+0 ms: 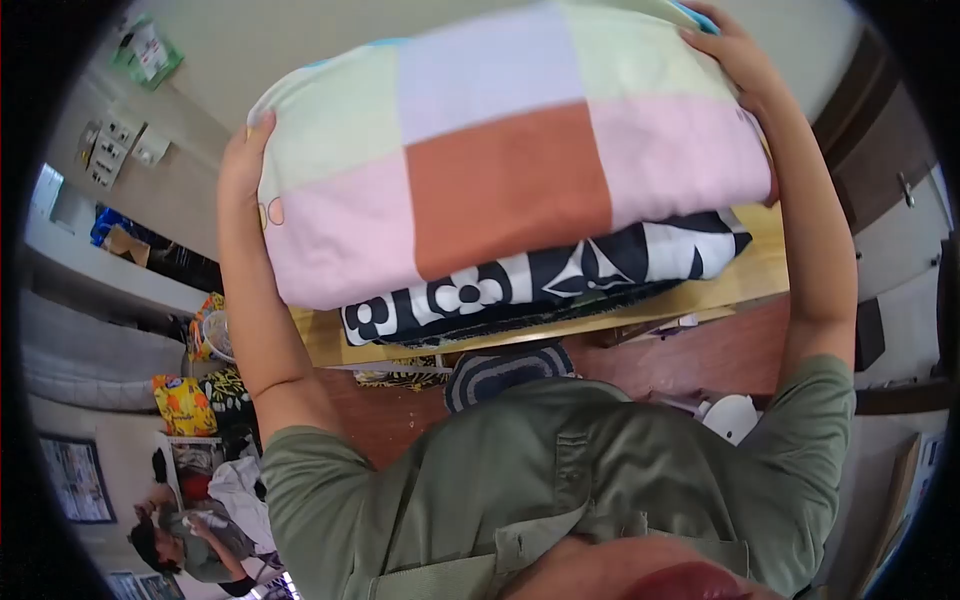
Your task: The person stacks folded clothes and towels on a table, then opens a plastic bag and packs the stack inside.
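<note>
Checkered folded bedding is above the patterned cloth on the table; the left hand and right hand clamp its opposite ends, thumbs on the visible face, presumably to keep the folds together; the left hand's other fingers are hidden, spacing indeterminable.

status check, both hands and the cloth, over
Left hand and right hand gripping folded color-block cloth by its sides. Black-and-white floral cloth beneath, on wooden table. Contact unclear.
</note>
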A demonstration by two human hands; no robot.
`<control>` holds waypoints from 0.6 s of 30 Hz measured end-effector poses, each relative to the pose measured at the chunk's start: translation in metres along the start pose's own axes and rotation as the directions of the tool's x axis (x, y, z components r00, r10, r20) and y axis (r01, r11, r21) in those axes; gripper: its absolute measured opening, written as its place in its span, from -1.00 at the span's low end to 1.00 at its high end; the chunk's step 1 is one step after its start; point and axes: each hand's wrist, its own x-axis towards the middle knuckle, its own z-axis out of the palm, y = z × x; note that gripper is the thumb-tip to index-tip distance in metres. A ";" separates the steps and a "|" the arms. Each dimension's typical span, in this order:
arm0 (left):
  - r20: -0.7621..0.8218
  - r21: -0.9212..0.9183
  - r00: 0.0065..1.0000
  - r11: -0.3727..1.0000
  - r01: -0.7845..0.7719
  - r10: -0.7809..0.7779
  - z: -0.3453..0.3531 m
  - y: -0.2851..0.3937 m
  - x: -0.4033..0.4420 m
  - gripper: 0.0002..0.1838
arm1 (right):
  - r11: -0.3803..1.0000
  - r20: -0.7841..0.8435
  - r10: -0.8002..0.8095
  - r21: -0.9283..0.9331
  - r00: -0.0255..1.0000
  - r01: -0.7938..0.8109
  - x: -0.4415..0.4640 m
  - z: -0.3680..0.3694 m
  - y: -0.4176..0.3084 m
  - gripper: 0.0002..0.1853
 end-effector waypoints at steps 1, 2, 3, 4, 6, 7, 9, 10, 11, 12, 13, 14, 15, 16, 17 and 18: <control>-0.127 0.046 0.992 0.999 -0.018 0.024 -0.003 -0.004 0.004 -0.40 | 0.996 -0.034 -0.015 -0.092 0.999 0.012 0.012 -0.002 0.004 -0.42; -0.108 0.055 0.994 0.998 -0.023 0.029 -0.007 -0.025 0.014 -0.40 | 0.920 -0.038 -0.050 -0.392 0.998 0.031 0.031 -0.003 0.027 -0.43; -0.047 0.385 0.998 0.921 0.061 -0.047 -0.009 -0.061 0.026 -0.37 | 0.755 -0.027 -0.077 -0.655 0.997 0.041 0.040 -0.004 0.048 -0.43; -0.017 0.674 0.991 0.731 0.107 -0.130 -0.006 -0.078 0.034 -0.34 | 0.760 -0.045 -0.070 -0.650 0.997 0.024 0.028 0.001 0.047 -0.43; -0.011 0.326 0.988 0.933 0.151 -0.157 0.018 -0.074 0.016 -0.30 | 0.642 -0.212 0.182 -0.714 0.960 -0.279 -0.003 0.024 0.034 -0.43; -0.005 0.329 0.988 0.933 0.148 -0.155 0.029 -0.064 0.011 -0.30 | 0.642 -0.217 0.185 -0.712 0.958 -0.285 -0.014 0.018 0.033 -0.43; 0.341 -0.447 0.897 0.792 0.417 -0.280 0.041 -0.041 -0.005 -0.38 | 0.775 0.271 0.517 0.254 0.812 -0.579 -0.032 -0.002 0.031 -0.32; 0.326 -0.453 0.898 0.785 0.422 -0.294 0.044 -0.042 -0.008 -0.38 | 0.765 0.288 0.528 0.248 0.799 -0.594 -0.043 -0.003 0.025 -0.35; 0.333 -0.483 0.912 0.788 0.383 -0.240 0.047 -0.044 -0.003 -0.37 | 0.756 0.309 0.537 0.237 0.785 -0.610 -0.053 -0.003 0.019 -0.38; 0.331 -0.514 0.925 0.787 0.341 -0.184 0.046 -0.047 0.007 -0.36 | 0.814 0.272 0.451 0.266 0.850 -0.517 -0.057 -0.003 0.016 -0.39; 0.279 -0.248 0.941 0.933 0.263 -0.191 0.040 -0.051 0.025 -0.37 | 0.860 0.239 0.358 0.293 0.903 -0.419 -0.061 0.001 0.014 -0.40; 0.231 0.057 0.953 0.980 0.190 -0.198 0.031 -0.057 0.039 -0.39 | 0.856 0.196 0.371 0.307 0.908 -0.416 -0.064 0.006 0.010 -0.42; 0.160 0.294 0.984 0.955 0.029 -0.079 0.028 -0.056 0.040 -0.40 | 0.852 0.152 0.383 0.323 0.911 -0.412 -0.068 0.012 0.003 -0.44; 0.129 0.523 0.990 0.844 -0.114 0.053 0.030 -0.047 0.038 -0.41 | 0.892 0.094 0.359 0.258 0.929 -0.371 -0.076 0.020 -0.011 -0.44; 0.028 0.612 0.992 0.782 -0.114 0.122 0.034 -0.038 0.031 -0.42 | 0.892 0.125 0.358 0.248 0.925 -0.378 -0.069 0.019 -0.014 -0.44; -0.059 0.697 0.979 0.710 -0.101 0.197 0.032 -0.036 0.026 -0.42 | 0.937 0.103 0.283 0.183 0.953 -0.298 -0.063 0.012 -0.012 -0.47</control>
